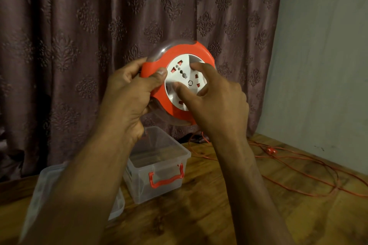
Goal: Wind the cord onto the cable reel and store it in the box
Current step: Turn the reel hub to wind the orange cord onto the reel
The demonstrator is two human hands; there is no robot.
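Observation:
I hold a round orange cable reel (187, 49) with a clear rim and a white socket face up in front of the curtain. My left hand (127, 93) grips its left edge, thumb on the orange ring. The fingers of my right hand (217, 101) press on the white centre disc. A thin orange cord (298, 167) hangs from below the reel and lies in loose loops over the wooden table to the right, its orange plug (271, 151) resting near the wall. The clear plastic box (159, 165) with an orange handle stands open below the reel.
The box's clear lid (42, 183) lies flat at the left, partly under my left forearm. A brown patterned curtain (79, 45) hangs behind the wooden table (219, 205). A grey wall (328, 65) closes the right side.

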